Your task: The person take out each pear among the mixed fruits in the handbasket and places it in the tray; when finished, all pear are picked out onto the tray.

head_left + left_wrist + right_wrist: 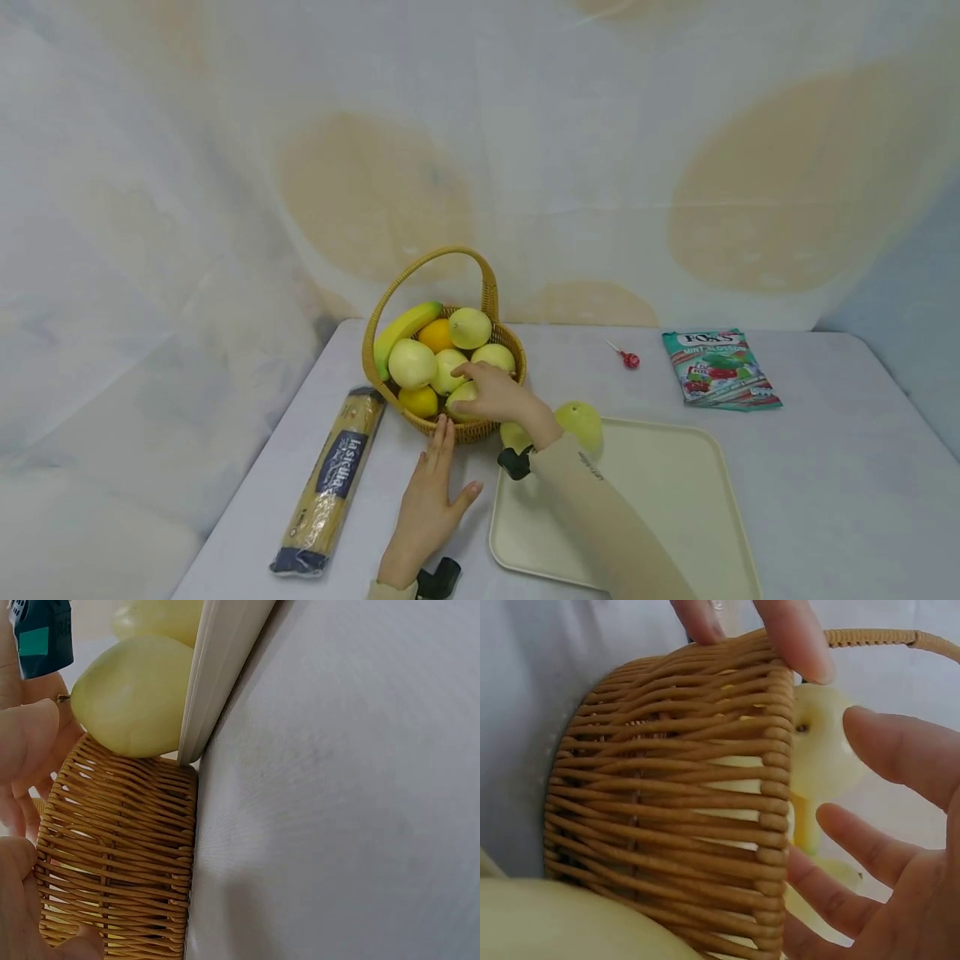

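A wicker basket (512, 337) with a tall arched handle holds a banana (405, 329), an orange (437, 335), a yellow fruit (418, 402) and several pale green pears (412, 364). My right hand (498, 393) reaches over the basket's right side, beside a pear (460, 398) near the front rim. In the right wrist view its fingers are spread, with the thumb close to a pear (825, 750); contact is unclear. My left hand (429, 504) rests straight fingertips against the basket's front. Two more pears (581, 427) sit at the tray's far left corner, partly behind my right wrist.
A cream tray (667, 500) lies right of the basket, partly under my right forearm. To the left is a pack of spaghetti (330, 483). A red lollipop (628, 359) and a green candy bag (720, 369) lie at the back right. A curtain hangs behind the table.
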`<state>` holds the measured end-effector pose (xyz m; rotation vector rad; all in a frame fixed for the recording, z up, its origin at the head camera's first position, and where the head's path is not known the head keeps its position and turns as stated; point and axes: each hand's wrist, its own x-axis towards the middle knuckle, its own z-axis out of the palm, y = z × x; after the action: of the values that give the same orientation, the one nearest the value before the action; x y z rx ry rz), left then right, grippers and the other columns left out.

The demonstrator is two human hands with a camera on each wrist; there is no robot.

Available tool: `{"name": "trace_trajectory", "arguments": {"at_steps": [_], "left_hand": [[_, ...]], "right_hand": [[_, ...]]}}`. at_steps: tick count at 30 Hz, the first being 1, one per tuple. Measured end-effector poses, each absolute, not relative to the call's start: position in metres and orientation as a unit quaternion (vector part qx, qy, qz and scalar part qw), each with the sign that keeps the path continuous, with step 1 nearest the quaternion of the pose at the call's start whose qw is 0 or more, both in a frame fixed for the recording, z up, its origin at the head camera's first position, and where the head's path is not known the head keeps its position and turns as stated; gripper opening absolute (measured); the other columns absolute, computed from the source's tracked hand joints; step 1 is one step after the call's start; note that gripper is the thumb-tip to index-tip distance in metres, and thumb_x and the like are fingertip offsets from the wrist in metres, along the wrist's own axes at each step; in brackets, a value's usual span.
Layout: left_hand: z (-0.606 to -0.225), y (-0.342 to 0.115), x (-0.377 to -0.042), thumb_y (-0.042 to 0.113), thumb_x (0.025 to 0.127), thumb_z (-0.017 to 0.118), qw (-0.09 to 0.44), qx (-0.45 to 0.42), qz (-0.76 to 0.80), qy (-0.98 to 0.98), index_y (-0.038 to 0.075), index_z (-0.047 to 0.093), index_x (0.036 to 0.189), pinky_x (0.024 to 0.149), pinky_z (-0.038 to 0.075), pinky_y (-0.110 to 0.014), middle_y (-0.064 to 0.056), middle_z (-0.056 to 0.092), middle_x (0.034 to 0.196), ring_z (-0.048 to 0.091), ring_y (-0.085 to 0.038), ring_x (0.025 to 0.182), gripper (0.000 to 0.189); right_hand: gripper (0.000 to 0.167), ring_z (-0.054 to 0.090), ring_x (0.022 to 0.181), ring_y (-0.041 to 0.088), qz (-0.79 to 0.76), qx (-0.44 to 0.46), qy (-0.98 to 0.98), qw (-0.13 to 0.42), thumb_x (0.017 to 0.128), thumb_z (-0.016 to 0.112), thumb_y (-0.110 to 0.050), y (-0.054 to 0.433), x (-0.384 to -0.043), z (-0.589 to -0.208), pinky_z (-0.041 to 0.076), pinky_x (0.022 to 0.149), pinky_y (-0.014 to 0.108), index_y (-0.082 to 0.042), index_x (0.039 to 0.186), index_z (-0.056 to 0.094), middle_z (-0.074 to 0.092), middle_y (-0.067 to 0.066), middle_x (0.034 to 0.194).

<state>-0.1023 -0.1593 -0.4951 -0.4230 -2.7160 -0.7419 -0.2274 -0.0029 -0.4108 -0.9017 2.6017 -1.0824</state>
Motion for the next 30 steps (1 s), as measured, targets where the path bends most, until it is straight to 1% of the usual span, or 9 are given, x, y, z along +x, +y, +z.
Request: {"name": "trace_trajectory", "arguments": {"at_steps": [5, 10, 14, 17, 20, 25, 30], "left_hand": [[-0.495, -0.159, -0.102, 0.035, 0.088, 0.067, 0.145, -0.146, -0.258, -0.944, 0.004, 0.019, 0.155, 0.105, 0.038, -0.065, -0.016, 0.016, 0.162, 0.040, -0.046, 0.136, 0.087], [-0.494, -0.159, -0.102, 0.035, 0.088, 0.067, 0.143, -0.146, -0.259, -0.944, 0.004, 0.020, 0.154, 0.105, 0.038, -0.065, -0.016, 0.017, 0.162, 0.039, -0.045, 0.137, 0.087], [-0.494, -0.159, -0.102, 0.035, 0.088, 0.067, 0.142, -0.144, -0.259, -0.944, 0.005, 0.019, 0.155, 0.105, 0.038, -0.065, -0.016, 0.017, 0.162, 0.040, -0.045, 0.136, 0.087], [-0.495, -0.159, -0.103, 0.034, 0.088, 0.067, 0.142, -0.144, -0.262, -0.944, 0.007, 0.018, 0.155, 0.105, 0.038, -0.065, -0.015, 0.017, 0.162, 0.040, -0.045, 0.136, 0.088], [-0.496, -0.159, -0.103, 0.034, 0.088, 0.068, 0.140, -0.143, -0.265, -0.943, 0.007, 0.016, 0.156, 0.105, 0.038, -0.065, -0.015, 0.016, 0.162, 0.040, -0.046, 0.136, 0.089], [-0.497, -0.159, -0.103, 0.034, 0.088, 0.067, 0.138, -0.143, -0.264, -0.944, 0.007, 0.016, 0.156, 0.105, 0.038, -0.065, -0.015, 0.016, 0.163, 0.040, -0.046, 0.136, 0.089], [-0.497, -0.160, -0.103, 0.033, 0.088, 0.067, 0.138, -0.144, -0.265, -0.943, 0.009, 0.014, 0.156, 0.106, 0.037, -0.065, -0.014, 0.015, 0.163, 0.039, -0.046, 0.137, 0.089]], "right_hand": [[0.050, 0.053, 0.124, 0.034, -0.346, -0.298, 0.883, 0.110, 0.090, 0.065, -0.028, -0.006, -0.229, -0.412, 0.046, 0.103, 0.049, -0.008, 0.134, 0.053, 0.057, 0.018, 0.133], [0.050, 0.053, 0.125, 0.033, -0.356, -0.292, 0.878, 0.126, 0.090, 0.065, -0.026, -0.006, -0.233, -0.411, 0.046, 0.104, 0.047, -0.008, 0.135, 0.052, 0.056, 0.017, 0.135], [0.052, 0.052, 0.127, 0.032, -0.372, -0.291, 0.869, 0.145, 0.091, 0.066, -0.025, -0.008, -0.236, -0.411, 0.046, 0.105, 0.046, -0.007, 0.138, 0.049, 0.055, 0.017, 0.138], [0.055, 0.053, 0.126, 0.032, -0.380, -0.281, 0.867, 0.160, 0.091, 0.067, -0.025, -0.009, -0.239, -0.413, 0.047, 0.104, 0.046, -0.007, 0.139, 0.047, 0.055, 0.018, 0.137], [0.057, 0.055, 0.124, 0.032, -0.377, -0.274, 0.868, 0.170, 0.089, 0.069, -0.023, -0.011, -0.243, -0.414, 0.047, 0.103, 0.045, -0.007, 0.139, 0.047, 0.056, 0.019, 0.135], [0.057, 0.055, 0.123, 0.028, -0.354, -0.286, 0.872, 0.180, 0.086, 0.073, -0.019, -0.011, -0.249, -0.415, 0.046, 0.106, 0.042, -0.006, 0.136, 0.048, 0.058, 0.015, 0.133], [0.066, 0.054, 0.124, 0.027, -0.345, -0.296, 0.871, 0.185, 0.081, 0.078, -0.019, -0.013, -0.251, -0.415, 0.045, 0.107, 0.041, -0.008, 0.138, 0.046, 0.056, 0.014, 0.135]]}}
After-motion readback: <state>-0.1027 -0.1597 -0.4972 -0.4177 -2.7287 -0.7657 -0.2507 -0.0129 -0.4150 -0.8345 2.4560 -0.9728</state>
